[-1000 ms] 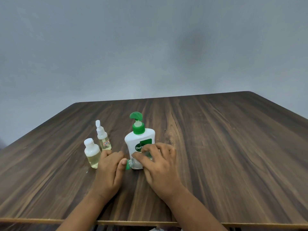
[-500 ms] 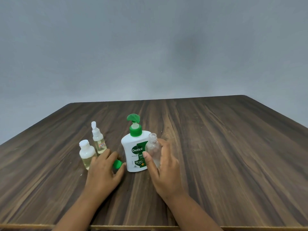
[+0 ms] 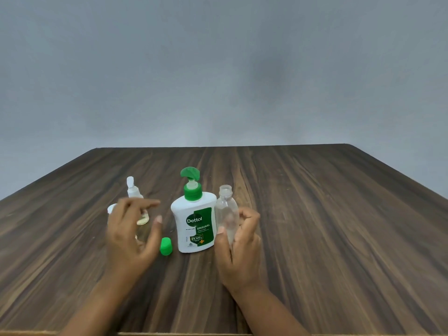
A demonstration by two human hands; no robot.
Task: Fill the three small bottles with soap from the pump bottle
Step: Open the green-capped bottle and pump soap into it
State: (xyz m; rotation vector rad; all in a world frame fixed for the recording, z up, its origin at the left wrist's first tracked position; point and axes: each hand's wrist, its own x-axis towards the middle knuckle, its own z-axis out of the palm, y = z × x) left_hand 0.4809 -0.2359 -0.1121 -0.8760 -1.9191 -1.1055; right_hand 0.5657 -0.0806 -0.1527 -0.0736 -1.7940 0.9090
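Note:
A white pump bottle with a green pump head stands mid-table. Just right of it, my right hand grips a clear, uncapped small bottle, held upright. A green cap lies on the table left of the pump bottle's base. My left hand hovers above the table beside the cap, fingers spread and holding nothing. Behind it stand a small spray bottle with yellowish liquid and a white-capped small bottle, which my hand mostly hides.
The dark wooden table stretches wide to the right and back, its front edge along the bottom of the view. A plain grey wall rises behind it.
My left hand let go of the green cap, now on the table, and lifted with fingers spread. My right hand brought the clear bottle upright beside the pump bottle.

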